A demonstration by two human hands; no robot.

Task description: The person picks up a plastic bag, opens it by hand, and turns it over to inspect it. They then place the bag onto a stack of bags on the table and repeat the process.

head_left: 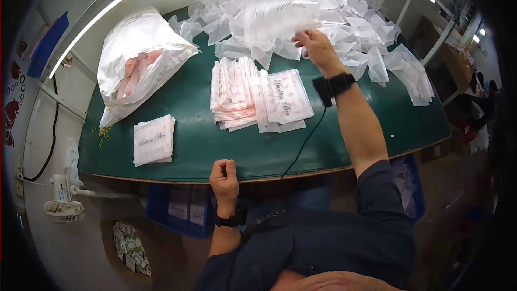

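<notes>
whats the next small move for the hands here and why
Perhaps draw the right hand back toward the left hand, bringing the blurred translucent bag along if it is gripped. The right fingers are beside that bag, near the heap of bags, though blur hides the hold, while the left hand waits curled by the near edge of the green table.

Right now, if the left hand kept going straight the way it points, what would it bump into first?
Probably the stack of pink-patterned pouches across the green table, though the left hand's height is unclear.
</notes>
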